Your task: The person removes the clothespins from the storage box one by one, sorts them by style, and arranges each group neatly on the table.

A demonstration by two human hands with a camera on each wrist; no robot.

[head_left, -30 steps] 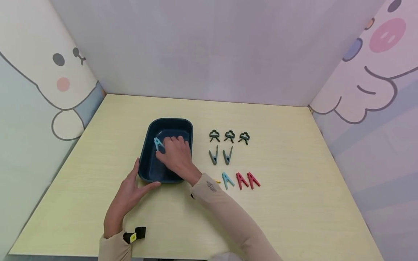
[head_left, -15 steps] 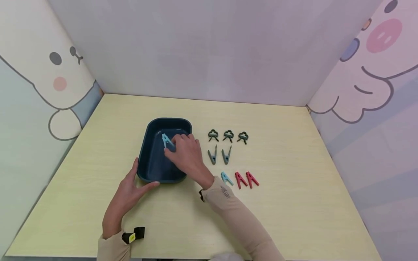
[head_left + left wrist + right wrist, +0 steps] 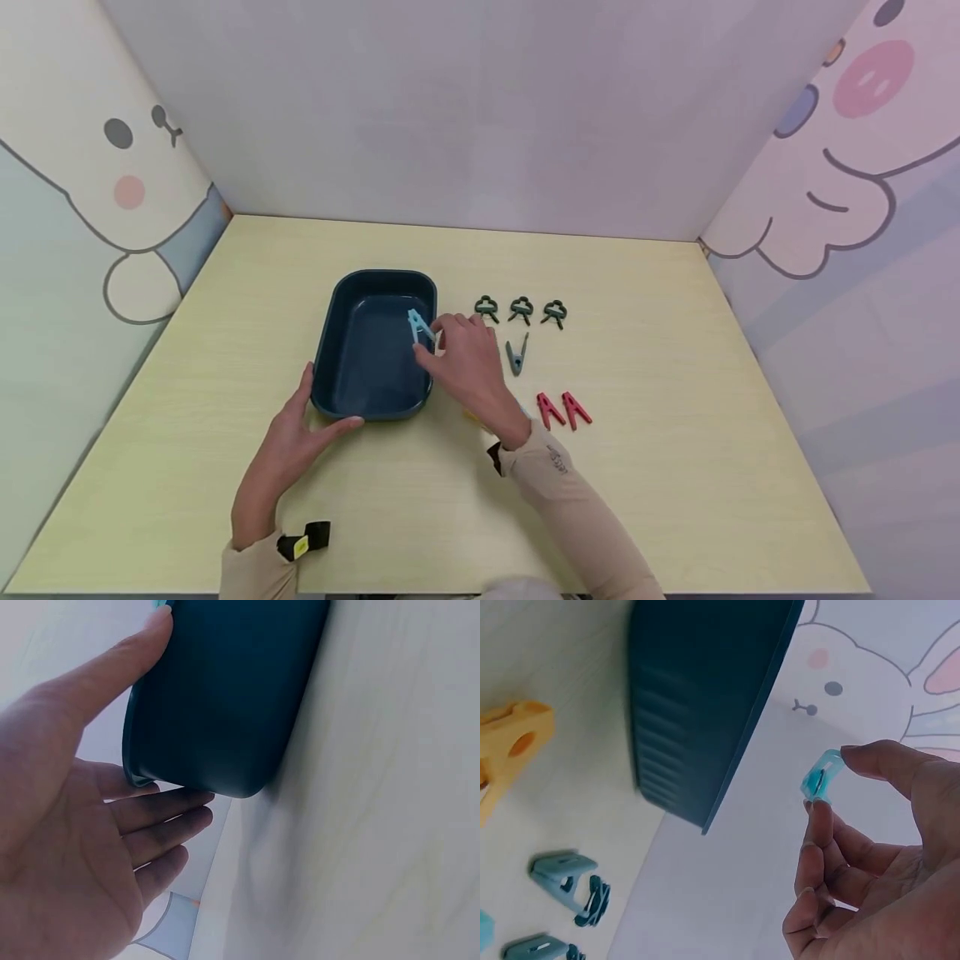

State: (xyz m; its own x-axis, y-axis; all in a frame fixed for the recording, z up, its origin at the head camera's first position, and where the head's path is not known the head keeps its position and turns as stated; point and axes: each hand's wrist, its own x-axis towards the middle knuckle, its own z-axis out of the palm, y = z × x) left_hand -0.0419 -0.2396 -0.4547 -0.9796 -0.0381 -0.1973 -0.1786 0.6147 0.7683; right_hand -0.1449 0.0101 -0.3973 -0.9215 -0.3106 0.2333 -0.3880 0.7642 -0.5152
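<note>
My right hand (image 3: 472,358) pinches a light blue clothespin (image 3: 420,323) between thumb and fingertips, over the right rim of the dark blue tray (image 3: 367,358). In the right wrist view, the same clothespin (image 3: 821,777) shows above the tray's outer wall. At the tray's near left corner lies my left hand (image 3: 288,442), thumb along the front rim and straight fingers along the left side. The left wrist view shows its fingertips right at the tray's wall (image 3: 217,697). Beneath my right arm, a yellow clothespin (image 3: 514,746) is mostly hidden in the head view.
Three dark green clips (image 3: 521,308) form a row right of the tray. Nearer lies a grey-green clothespin (image 3: 516,357); another is hidden by my right hand. Two red clothespins (image 3: 550,411) lie beside my right forearm. Walls enclose the back and sides of the table (image 3: 675,433).
My right hand has moved rightward from inside the tray to its right rim, still pinching the light blue clothespin. My left hand stays at the tray's corner.
</note>
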